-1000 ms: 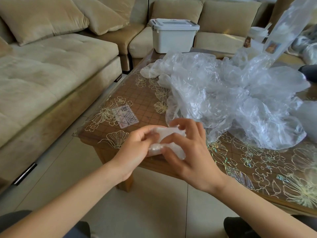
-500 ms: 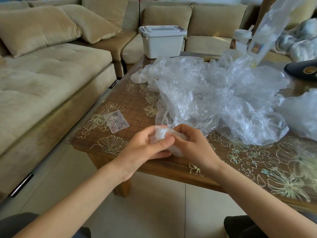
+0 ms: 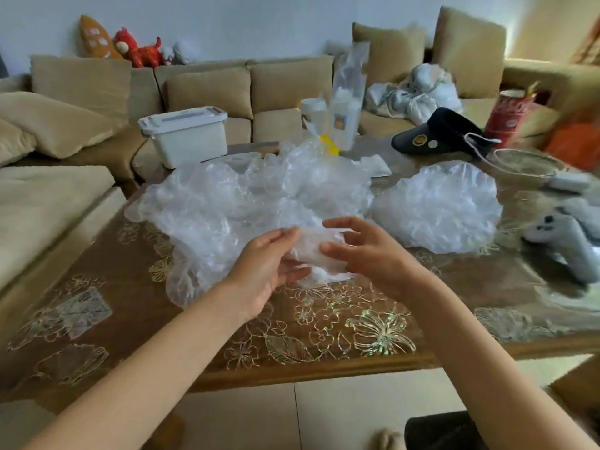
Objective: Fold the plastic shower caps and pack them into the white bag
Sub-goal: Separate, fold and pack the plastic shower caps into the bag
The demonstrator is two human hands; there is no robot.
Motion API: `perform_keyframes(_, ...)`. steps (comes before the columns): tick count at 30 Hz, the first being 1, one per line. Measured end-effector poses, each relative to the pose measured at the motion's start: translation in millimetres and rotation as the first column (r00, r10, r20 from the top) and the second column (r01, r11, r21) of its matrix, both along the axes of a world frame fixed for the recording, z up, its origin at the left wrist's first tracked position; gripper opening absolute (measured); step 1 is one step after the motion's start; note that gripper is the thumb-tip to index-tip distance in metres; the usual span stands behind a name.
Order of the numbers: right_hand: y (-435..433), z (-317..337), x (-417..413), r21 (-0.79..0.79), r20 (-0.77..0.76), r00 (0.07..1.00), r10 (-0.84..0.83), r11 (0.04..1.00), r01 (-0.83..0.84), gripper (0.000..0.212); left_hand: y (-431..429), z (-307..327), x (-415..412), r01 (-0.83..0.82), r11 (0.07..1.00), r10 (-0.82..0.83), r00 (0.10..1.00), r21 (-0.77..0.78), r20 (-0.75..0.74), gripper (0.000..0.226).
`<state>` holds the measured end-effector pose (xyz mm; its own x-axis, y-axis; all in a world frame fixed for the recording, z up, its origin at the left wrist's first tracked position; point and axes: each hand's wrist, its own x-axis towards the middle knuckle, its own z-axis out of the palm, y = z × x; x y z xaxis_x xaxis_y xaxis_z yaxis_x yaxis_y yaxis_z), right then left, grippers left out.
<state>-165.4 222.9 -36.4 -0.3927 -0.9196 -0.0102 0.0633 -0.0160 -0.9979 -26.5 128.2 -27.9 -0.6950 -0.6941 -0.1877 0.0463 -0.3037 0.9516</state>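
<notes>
A small folded shower cap [image 3: 313,254], crumpled and translucent white, sits between my two hands just above the table [image 3: 324,319]. My left hand [image 3: 266,271] touches its left side with fingers nearly straight. From the right, my right hand [image 3: 363,251] holds it loosely, thumb in front and fingers curved over the top. Right behind them lies a big heap of clear unfolded shower caps [image 3: 227,203]. A puffy white bag [image 3: 438,206] rests on the table to the right of the heap, about a hand's width from my right hand.
A tall clear packet [image 3: 347,95] stands behind the heap. A white lidded box [image 3: 185,134] sits on the sofa. At the right are a dark visor [image 3: 438,131], a red can [image 3: 509,112], a wire strainer [image 3: 526,167] and a grey controller [image 3: 565,245].
Both hands moved forward from the table's near edge to the heap, carrying the folded cap. The left hand's pinch loosened to straight fingers. The view tilted up and right.
</notes>
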Motion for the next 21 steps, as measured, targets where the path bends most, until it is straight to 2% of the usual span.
perform_keyframes(3,32,4,-36,0.047,-0.007,1.000,-0.027,0.999,0.027,0.030,15,5,-46,0.091,0.995,-0.090,0.995,-0.028,0.045,0.014)
perform_keyframes(7,87,1,-95,0.043,0.096,0.974,-0.205,0.979,0.202,0.022,55,8,-125,0.249,0.964,-0.236,0.963,-0.094,0.131,0.014)
perform_keyframes(11,118,-6,-126,0.053,0.174,0.925,-0.337,0.941,0.333,0.025,79,0,-175,0.301,0.940,-0.276,0.947,-0.158,0.166,0.014)
perform_keyframes(14,135,-12,-145,0.048,0.148,0.898,-0.414,0.910,0.412,0.017,93,-2,-200,0.326,0.929,-0.295,0.938,-0.175,0.184,0.014)
perform_keyframes(18,134,-16,-157,0.046,0.053,0.865,-0.499,0.867,0.497,0.009,91,-10,-206,0.326,0.903,-0.265,0.935,-0.281,0.234,0.015)
perform_keyframes(20,125,-14,-158,0.047,0.048,0.848,-0.528,0.849,0.526,0.009,79,-14,-200,0.283,0.861,-0.183,0.948,-0.423,0.262,0.018)
perform_keyframes(21,120,-12,-158,0.043,0.059,0.837,-0.545,0.839,0.543,0.011,70,-15,-195,0.257,0.812,-0.127,0.954,-0.525,0.271,0.019)
